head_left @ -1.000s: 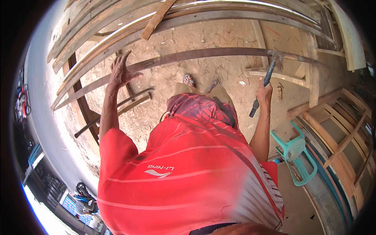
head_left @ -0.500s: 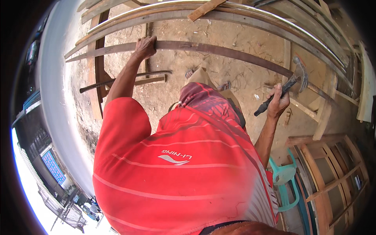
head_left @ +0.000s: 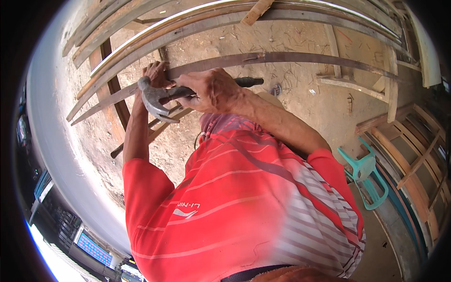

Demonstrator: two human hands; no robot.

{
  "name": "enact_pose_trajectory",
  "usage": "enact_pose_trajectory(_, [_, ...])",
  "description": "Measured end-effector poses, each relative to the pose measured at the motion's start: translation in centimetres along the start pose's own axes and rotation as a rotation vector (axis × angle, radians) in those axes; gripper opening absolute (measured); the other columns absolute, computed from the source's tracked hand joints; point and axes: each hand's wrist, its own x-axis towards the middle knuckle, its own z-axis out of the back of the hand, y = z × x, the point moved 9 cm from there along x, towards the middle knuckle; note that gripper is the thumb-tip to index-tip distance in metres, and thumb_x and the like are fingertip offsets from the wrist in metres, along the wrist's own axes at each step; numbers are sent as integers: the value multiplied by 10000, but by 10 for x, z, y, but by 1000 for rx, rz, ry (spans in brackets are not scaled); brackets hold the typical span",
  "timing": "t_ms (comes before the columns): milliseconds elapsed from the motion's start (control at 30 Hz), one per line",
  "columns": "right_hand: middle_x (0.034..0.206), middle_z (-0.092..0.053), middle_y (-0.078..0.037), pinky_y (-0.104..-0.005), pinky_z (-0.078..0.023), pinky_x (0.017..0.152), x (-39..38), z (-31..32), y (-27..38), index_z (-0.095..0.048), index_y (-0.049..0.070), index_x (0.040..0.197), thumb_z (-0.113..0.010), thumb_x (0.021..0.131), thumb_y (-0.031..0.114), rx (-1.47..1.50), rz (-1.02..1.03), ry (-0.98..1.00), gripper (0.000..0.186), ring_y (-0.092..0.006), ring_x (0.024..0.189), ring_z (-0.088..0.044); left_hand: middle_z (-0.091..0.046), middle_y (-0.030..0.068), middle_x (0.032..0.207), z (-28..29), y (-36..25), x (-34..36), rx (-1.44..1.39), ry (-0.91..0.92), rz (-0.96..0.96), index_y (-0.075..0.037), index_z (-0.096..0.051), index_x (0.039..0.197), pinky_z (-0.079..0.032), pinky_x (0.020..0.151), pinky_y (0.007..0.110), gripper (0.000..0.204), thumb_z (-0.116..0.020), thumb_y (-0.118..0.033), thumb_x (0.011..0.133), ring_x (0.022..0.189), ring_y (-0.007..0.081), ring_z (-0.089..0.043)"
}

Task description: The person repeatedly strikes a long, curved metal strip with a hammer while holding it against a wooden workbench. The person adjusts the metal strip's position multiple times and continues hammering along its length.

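Observation:
A long, dark brown wooden plank (head_left: 300, 57) stretches across the front of me. My left hand (head_left: 156, 74) grips it left of the middle, fingers curled over its far edge. My right hand (head_left: 211, 91) is closed round the dark handle of a claw hammer (head_left: 157, 99). The steel head lies at the left, close beside my left wrist, its claw toward me. The handle's end sticks out to the right of my fist. Whether the hammer touches the plank or my left hand, I cannot tell.
Beyond the plank, long boards (head_left: 197, 21) lie across wooden supports (head_left: 392, 84). A dark bar (head_left: 117, 151) rests under my left arm. On the right stand a green plastic chair (head_left: 364, 167) and wooden frames (head_left: 413, 155). A paved road (head_left: 51, 117) runs along the left.
My right hand has carried the hammer from the plank's right part leftward to beside my left hand. The hammer head now points left. My left hand keeps its grip; the view has shifted.

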Motion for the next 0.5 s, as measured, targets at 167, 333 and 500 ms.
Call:
enact_pose_trajectory(167, [888, -706, -86, -409, -597, 665, 36, -97, 16, -626, 112, 953, -748, 820, 227, -176, 211, 116, 214, -285, 826, -738, -738, 206, 892, -11, 17, 0, -142, 133, 24, -87, -685, 1107, -553, 726, 513, 468, -839, -322, 733, 899, 429, -721])
enact_pose_trajectory(333, [863, -689, -63, -409, -599, 634, 33, -131, -19, -601, 128, 921, -742, 826, 237, -299, 180, 203, 202, -279, 791, -736, -740, 187, 871, -24, 29, 1, -209, 284, 20, -93, -709, 1062, -557, 712, 486, 376, -792, -291, 753, 836, 400, -726])
enact_pose_trajectory(500, [802, -651, -58, -405, -591, 606, 30, -128, -36, -581, 139, 909, -766, 785, 257, -333, 162, 206, 252, -278, 753, -724, -746, 201, 904, -32, 35, 10, -197, 357, -17, -72, -716, 1160, -561, 783, 479, 489, -771, -318, 741, 880, 375, -733])
